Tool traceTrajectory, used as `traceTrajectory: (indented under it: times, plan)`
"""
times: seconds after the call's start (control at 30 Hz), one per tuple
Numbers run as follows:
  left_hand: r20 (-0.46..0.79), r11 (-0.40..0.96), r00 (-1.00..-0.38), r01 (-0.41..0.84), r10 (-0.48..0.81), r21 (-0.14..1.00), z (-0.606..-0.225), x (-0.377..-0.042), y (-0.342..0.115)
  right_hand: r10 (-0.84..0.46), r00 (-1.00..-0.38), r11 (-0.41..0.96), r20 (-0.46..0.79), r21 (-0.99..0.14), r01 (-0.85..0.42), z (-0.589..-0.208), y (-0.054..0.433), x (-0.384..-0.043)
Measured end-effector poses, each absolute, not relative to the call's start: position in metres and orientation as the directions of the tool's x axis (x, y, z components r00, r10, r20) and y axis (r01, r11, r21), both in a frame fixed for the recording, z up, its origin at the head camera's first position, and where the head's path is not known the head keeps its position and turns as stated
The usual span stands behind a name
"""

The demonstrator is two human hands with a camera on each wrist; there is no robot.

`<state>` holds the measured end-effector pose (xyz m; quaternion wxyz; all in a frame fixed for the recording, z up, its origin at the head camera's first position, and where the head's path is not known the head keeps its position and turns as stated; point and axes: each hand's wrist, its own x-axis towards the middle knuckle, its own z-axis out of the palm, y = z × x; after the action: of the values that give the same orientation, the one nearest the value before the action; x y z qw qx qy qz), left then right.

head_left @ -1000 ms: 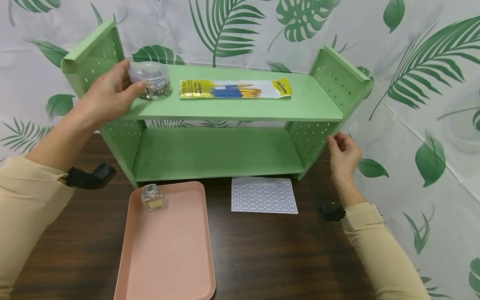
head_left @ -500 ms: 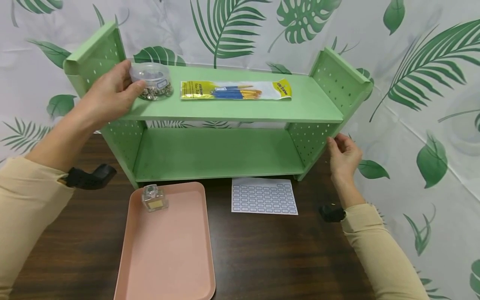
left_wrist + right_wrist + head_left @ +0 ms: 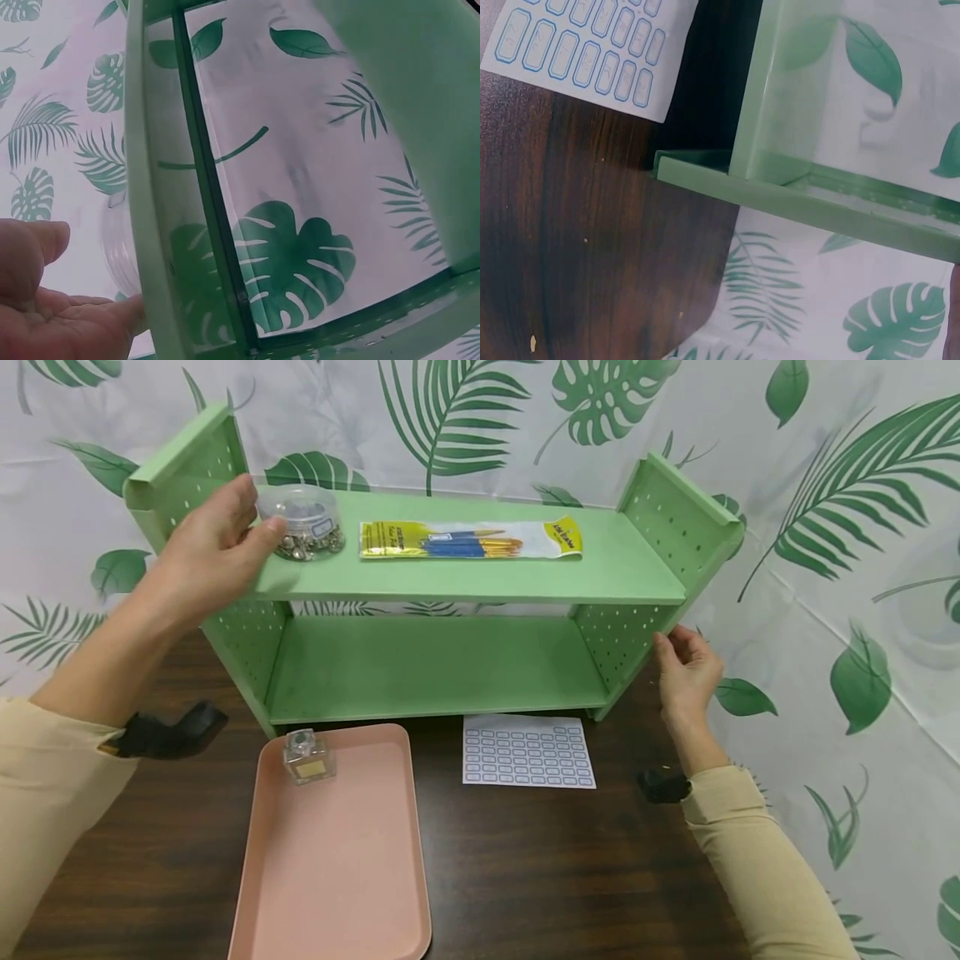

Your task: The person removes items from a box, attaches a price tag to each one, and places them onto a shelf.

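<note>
A clear round plastic jar (image 3: 307,531), with shiny metal pieces in its lower part and a small label, stands at the left end of the upper shelf of a green metal rack (image 3: 465,578). My left hand (image 3: 213,552) is just left of the jar, its thumb and fingers spread apart. In the left wrist view the thumb (image 3: 49,240) stands off the jar (image 3: 120,244), and the fingers lie near its base. My right hand (image 3: 686,668) grips the front edge of the rack's right side panel. Little of that hand shows in the right wrist view.
A yellow-ended pack of paintbrushes (image 3: 471,539) lies on the upper shelf. Below, a pink tray (image 3: 337,860) with a small glass bottle (image 3: 308,758) is on the dark wood table (image 3: 540,868). A label sheet (image 3: 527,752) lies before the rack. A leaf-print sheet hangs behind.
My left hand has let go of the jar and drawn back slightly to the left. The jar stays in place on the shelf. My right hand has not moved.
</note>
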<state>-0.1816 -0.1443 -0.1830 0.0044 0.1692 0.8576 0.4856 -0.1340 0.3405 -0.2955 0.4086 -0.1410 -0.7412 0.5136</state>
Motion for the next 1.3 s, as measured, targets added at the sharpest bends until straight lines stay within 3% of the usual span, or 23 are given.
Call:
traceTrajectory:
  times: [0.23,0.37,0.57,0.7,0.83,0.97,1.3]
  plan:
    - [0.198,0.503,-0.954,0.289,0.226,0.815,-0.183,-0.169,-0.148,0.611,-0.640,0.438,0.466,-0.872,-0.217,-0.296,0.338,-0.134]
    - [0.299,0.416,-0.940,0.342,0.166,0.843,-0.185,-0.158,-0.145,0.615,-0.638,0.430,0.464,-0.875,-0.221,-0.294,0.335,-0.132]
    - [0.549,0.227,-0.836,0.533,-0.008,0.815,-0.191,-0.129,-0.135,0.623,-0.620,0.425,0.477,-0.872,-0.244,-0.295,0.337,-0.132]
    - [0.605,0.173,-0.796,0.594,-0.015,0.786,-0.206,-0.112,-0.137,0.630,-0.611,0.424,0.480,-0.871,-0.247,-0.300,0.343,-0.137]
    - [0.565,0.169,-0.825,0.561,0.031,0.810,-0.228,-0.103,-0.144,0.632,-0.617,0.410,0.469,-0.878,-0.247,-0.298,0.340,-0.136]
    - [0.497,0.256,-0.866,0.493,0.056,0.831,-0.258,-0.100,-0.153,0.634,-0.632,0.385,0.447,-0.890,-0.243,-0.293,0.333,-0.132]
    - [0.171,0.393,-0.978,0.206,0.122,0.896,-0.344,-0.099,-0.186,0.635,-0.638,0.379,0.435,-0.896,-0.232,-0.295,0.336,-0.133]
